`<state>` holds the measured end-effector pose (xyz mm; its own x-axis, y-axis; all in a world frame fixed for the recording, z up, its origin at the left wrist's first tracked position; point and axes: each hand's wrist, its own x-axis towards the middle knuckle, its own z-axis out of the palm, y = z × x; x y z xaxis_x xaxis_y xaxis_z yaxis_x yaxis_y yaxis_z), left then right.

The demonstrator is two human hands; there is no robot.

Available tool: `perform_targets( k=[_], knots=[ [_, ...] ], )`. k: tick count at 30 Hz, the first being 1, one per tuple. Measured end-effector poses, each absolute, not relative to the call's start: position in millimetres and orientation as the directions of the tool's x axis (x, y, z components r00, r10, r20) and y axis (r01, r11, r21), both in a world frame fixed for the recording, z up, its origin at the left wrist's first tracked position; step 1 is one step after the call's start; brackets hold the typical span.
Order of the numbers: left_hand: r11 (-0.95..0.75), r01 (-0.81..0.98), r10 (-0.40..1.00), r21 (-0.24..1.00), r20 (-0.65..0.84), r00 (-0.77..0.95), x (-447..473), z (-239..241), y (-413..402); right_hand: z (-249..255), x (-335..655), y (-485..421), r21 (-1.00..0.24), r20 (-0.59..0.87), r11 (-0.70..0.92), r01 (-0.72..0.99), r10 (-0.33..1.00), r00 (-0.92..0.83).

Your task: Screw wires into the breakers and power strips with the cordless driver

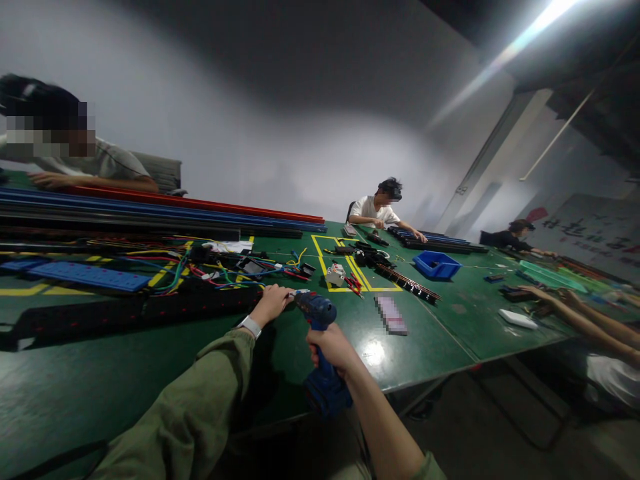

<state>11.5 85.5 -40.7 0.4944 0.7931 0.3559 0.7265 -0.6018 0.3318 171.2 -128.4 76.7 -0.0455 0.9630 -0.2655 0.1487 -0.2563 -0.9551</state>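
Head view: shows drill gripped above table in right hand, with fingers wrapped round handle; left hand curled between drill nose and black strip, with hold unclear. Appears mid-step, with nothing demonstrably finished and wires lying loose beyond.

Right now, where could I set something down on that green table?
Bare green tabletop shows between the black strips and left sleeve, and between the blue bin and white box. Beyond the left hand, tangled wires crowd it.
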Motion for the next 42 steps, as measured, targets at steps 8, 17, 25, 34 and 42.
perform_targets(
  k=[8, 17, 25, 34, 42],
  knots=[
    [-0.605, 0.725, 0.792, 0.329, 0.342, 0.506, 10.7, -41.3, 85.1, 77.6, 171.2, -129.0, -0.954, -0.268, -0.26, 0.15, 0.963, -0.033],
    [-0.603, 0.732, 0.79, 0.319, 0.366, 0.491, 11.6, -45.3, 88.1, 74.7, 172.3, -128.0, -0.953, -0.268, -0.26, 0.157, 0.963, -0.035],
    [-0.615, 0.72, 0.781, 0.323, 0.378, 0.498, 11.4, -46.0, 89.2, 74.9, 173.4, -127.5, -0.953, -0.259, -0.246, 0.178, 0.964, -0.052],
    [-0.612, 0.725, 0.783, 0.316, 0.37, 0.5, 11.6, -46.2, 89.1, 74.4, 173.1, -129.0, -0.958, -0.257, -0.249, 0.145, 0.966, -0.04],
    [-0.607, 0.737, 0.785, 0.298, 0.369, 0.497, 11.8, -47.7, 90.4, 72.9, 174.5, -127.9, -0.955, -0.265, -0.255, 0.151, 0.963, -0.05]
  ],
)
